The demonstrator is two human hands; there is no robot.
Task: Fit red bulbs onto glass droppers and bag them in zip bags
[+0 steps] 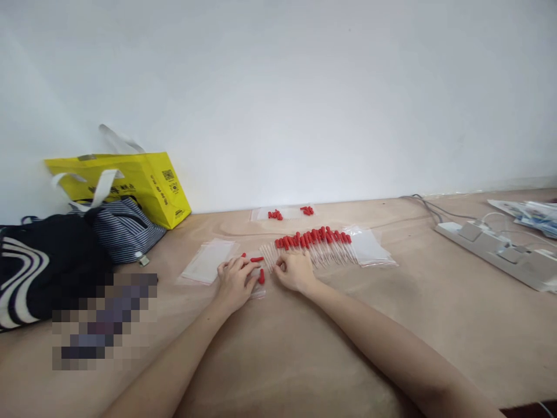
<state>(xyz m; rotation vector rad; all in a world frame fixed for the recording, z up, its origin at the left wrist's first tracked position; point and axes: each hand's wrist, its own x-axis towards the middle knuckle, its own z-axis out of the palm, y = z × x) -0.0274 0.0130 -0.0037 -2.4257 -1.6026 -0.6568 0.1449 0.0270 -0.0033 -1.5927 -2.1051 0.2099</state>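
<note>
On the brown table, my left hand [235, 283] rests with its fingers apart over small red pieces; one red piece [261, 276] lies beside its thumb. My right hand [296, 270] is closed at the left end of a row of thin pale sticks [268, 255]; whatever its fingertips pinch is too small to make out. Many of the sticks in the row carry red tips [313, 237]. Clear plastic bags [211, 260] lie flat to the left of my left hand, and another stack of bags [369, 247] is at the right end of the row.
Near the wall, a clear bag [289, 215] bears two small red clusters. A yellow bag [167, 191], a striped pouch [126, 229] and a black bag [47, 261] stand at the left. A white power strip [500, 255] with cables and some plastic packets [531, 215] lie at the right.
</note>
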